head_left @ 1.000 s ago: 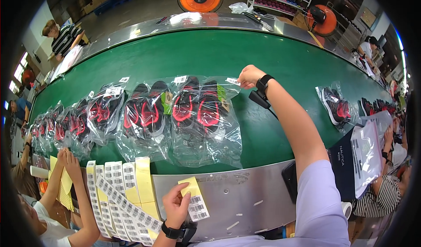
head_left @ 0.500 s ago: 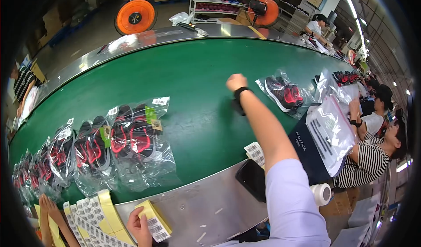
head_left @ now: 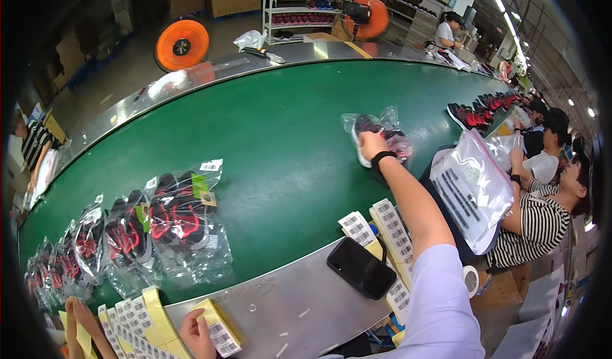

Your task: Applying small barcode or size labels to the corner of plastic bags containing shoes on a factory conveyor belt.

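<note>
A pair of dark shoes with red trim (head_left: 399, 145), wrapped in clear plastic, is placed toward the right side of the green work surface (head_left: 274, 161). The shoes are touched by the right hand (head_left: 373, 147), which is laid over their near side with the fingers curled; how tightly the plastic or shoe is gripped cannot be told, since the fingertips are hidden. By the left hand (head_left: 197, 335), a small yellow-backed stack of barcode labels (head_left: 221, 335) is pinched between thumb and fingers at its left edge, above the metal ledge (head_left: 287, 305). A black phone (head_left: 361, 268) is set on the ledge near the right forearm, with strips of labels (head_left: 391, 228) spread just beside it. More label strips (head_left: 135, 321) are laid out left of the left hand. On the left of the green surface, bagged shoes (head_left: 175, 212) are lined up in a row, a green tag (head_left: 199, 183) being seen on the nearest pair. At the far right, unbagged shoes (head_left: 472, 115) are lined up.
</note>
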The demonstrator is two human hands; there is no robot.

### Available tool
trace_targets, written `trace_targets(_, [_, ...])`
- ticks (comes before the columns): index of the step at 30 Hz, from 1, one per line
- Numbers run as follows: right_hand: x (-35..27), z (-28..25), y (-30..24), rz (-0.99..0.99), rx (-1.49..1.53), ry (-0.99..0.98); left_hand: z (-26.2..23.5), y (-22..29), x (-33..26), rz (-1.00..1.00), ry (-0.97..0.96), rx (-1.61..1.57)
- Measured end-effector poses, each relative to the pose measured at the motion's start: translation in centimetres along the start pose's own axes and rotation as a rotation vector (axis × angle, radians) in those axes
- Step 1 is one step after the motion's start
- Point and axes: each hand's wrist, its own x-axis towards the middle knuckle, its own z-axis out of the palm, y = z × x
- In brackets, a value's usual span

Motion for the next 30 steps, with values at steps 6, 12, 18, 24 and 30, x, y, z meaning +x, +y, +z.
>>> trace_targets(6, [-12.2, -5.2, -23.5, -0.505, 1.308, -0.660, -1.3, -1.0, -0.1, 0.038, 0.005, 0.010])
trace_targets(12, [-28.4, -12.0, -31.2, -0.884, 0.829, -1.037, -0.7, 1.4, -1.7, -0.087, 0.033, -0.443])
trace_targets(18, [-36.8, -7.3, -31.2, -0.747, 0.956, -1.070, -2.4, 5.4, -5.7, -0.041, -0.011, -0.462])
trace_targets(24, [-40.5, -5.6, -29.5, -0.354, 1.104, -1.087, -2.5, 3.9, -7.1, -0.085, -0.218, -0.342])
trace_targets(30, [-41.4, -7.4, -29.7, -0.500, 1.109, -0.430, -2.5, 3.8, -8.4, -0.015, -0.217, -0.091])
